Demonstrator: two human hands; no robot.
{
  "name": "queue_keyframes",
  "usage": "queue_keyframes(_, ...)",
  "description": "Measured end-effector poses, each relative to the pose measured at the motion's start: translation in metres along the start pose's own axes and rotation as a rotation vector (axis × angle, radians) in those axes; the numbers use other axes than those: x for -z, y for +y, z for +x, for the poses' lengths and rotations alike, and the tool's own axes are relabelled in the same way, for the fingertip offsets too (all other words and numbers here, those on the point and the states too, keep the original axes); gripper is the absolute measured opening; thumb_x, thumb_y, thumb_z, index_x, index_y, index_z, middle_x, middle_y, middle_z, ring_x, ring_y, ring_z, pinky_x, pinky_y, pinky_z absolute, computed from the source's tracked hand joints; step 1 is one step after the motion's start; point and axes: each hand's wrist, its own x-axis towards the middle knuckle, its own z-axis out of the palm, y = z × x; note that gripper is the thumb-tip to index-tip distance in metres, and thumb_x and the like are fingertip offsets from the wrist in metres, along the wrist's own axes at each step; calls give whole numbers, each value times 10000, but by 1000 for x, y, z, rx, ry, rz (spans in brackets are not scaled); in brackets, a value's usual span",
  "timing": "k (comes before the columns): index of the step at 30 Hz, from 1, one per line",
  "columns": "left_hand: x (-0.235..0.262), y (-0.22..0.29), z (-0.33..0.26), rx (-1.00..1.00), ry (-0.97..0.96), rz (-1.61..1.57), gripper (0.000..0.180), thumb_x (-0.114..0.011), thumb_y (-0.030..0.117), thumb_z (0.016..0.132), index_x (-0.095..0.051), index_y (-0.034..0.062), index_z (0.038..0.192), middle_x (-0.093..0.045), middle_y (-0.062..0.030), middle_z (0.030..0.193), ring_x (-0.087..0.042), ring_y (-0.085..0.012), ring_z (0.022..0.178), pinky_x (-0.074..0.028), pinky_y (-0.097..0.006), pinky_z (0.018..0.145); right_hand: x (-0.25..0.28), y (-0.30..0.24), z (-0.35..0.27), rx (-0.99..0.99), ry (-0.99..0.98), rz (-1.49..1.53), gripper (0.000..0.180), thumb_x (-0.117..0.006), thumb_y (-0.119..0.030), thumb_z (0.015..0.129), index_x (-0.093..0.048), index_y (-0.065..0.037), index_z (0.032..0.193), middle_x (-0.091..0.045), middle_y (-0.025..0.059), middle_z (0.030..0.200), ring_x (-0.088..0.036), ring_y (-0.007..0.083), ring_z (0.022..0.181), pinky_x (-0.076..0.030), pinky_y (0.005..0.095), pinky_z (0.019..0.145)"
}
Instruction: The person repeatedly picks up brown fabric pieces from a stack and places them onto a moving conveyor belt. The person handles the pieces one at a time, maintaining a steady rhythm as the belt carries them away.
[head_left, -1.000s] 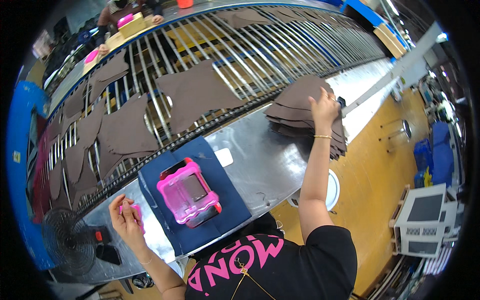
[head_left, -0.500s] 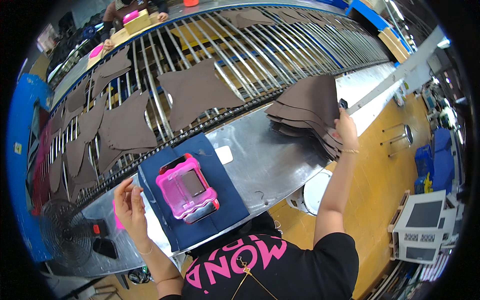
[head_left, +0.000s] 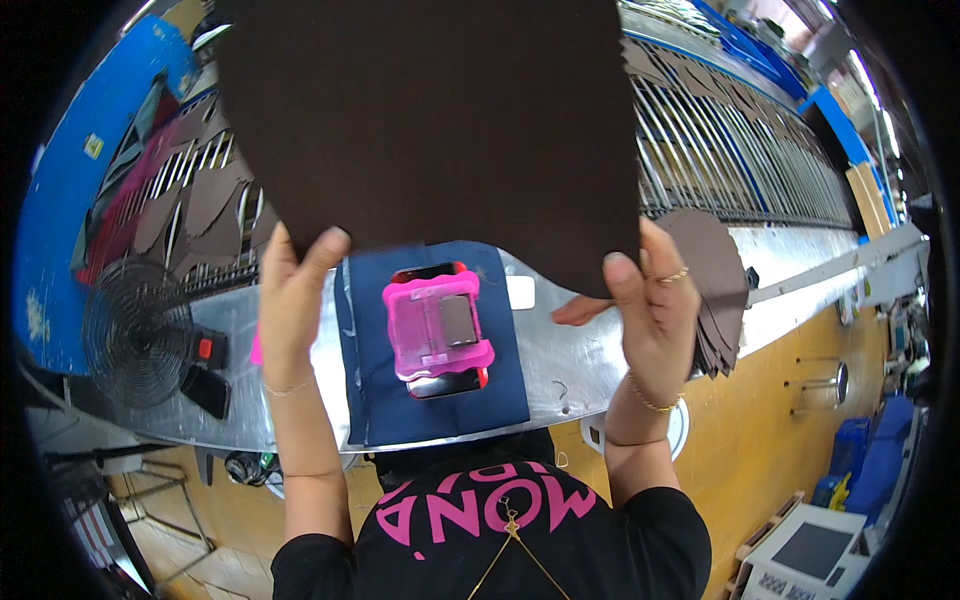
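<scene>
You hold a big dark brown sheet up close to the camera, above the navy mat. Your left hand pinches its lower left edge, thumb in front. Your right hand grips the lower right corner, fingers closed round it. Pink device sits on the mat; brown stack just right, small fan left.

You've got a pink-cased device on a navy mat, black fan left, brown stack right.
</scene>
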Motion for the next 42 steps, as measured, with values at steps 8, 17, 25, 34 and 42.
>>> queue_keyframes(8, 92, 61, -41, -65, 116, 391, 199, -618, 160, 926, -615, -12, 1027, -671, -73, 802, -632, -109, 571, -439, -179, 439, -51, 89, 15, 257, -306, -480, 175, -728, -78, 774, -633, -14, 907, -642, 101, 770, -606, 242, 763, -426, 335, 808)
queue_keyframes(17, 104, 33, -49, -67, -113, 754, 72, -622, 10, 873, -579, -43, 851, -498, -27, 685, -605, -78, 569, -420, -207, 440, -20, 111, -6, 442, -296, -750, 145, -741, -61, 742, -656, -72, 858, -661, 31, 720, -624, 195, 677, -360, 408, 912)
queue_keyframes(25, 11, -10, -23, -362, -462, 905, 109, -682, 53, 792, -639, 23, 888, -560, -104, 739, -598, -263, 611, -457, -336, 521, 66, 139, -78, -158, 29, -703, 36, -742, -63, 760, -718, -38, 772, -697, 90, 769, -646, 204, 708, -376, 381, 926)
queue_keyframes(34, -87, -33, -3, -660, -853, 964, 88, -710, 191, 761, -664, 130, 806, -549, -42, 899, -567, -228, 843, -479, -345, 646, 176, 98, -136, -230, 283, -844, 160, -734, -90, 796, -608, 7, 778, -578, 66, 684, -507, 180, 660, -418, 281, 670)
queue_keyframes(42, -140, 16, 99, -1106, -494, 883, 49, -685, 153, 724, -682, 106, 738, -559, -56, 1032, -514, -252, 1034, -391, -389, 874, 142, 56, -40, 279, 543, -572, 1047, -836, -562, 544, -446, -50, 1370, -475, -4, 1027, -436, 107, 868, -382, 238, 734)
